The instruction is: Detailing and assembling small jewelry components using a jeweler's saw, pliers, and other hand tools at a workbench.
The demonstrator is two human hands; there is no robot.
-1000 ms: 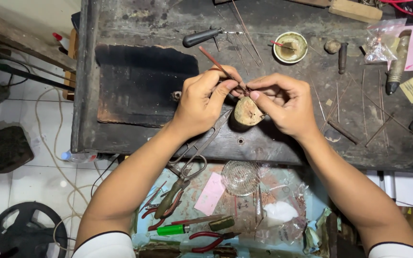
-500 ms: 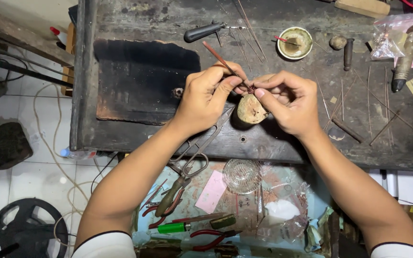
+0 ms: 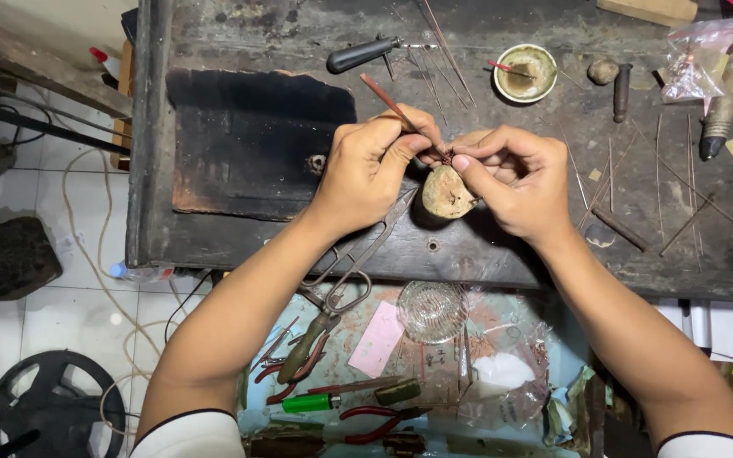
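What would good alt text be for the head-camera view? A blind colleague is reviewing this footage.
Two bare hands meet over a worn dark workbench: the left hand pinches a thin reddish stick, the right hand pinches something tiny above a rounded tan lump. Metal shears lie below the left hand, and a small bowl sits behind.

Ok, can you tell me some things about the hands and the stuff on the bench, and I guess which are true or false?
1. The left hand holds a thin reddish stick. True.
2. The right hand is resting flat on the bench, far from the other hand. False: it is raised beside the left hand, fingertips nearly meeting over the small round lump.
3. The little bowl sits at the far side of the workbench. True.
4. The scissors are in the right hand. False: they lie by the left wrist, at the bench's near edge.
5. The green lighter lies in the bowl. False: it lies in the tray below the bench.
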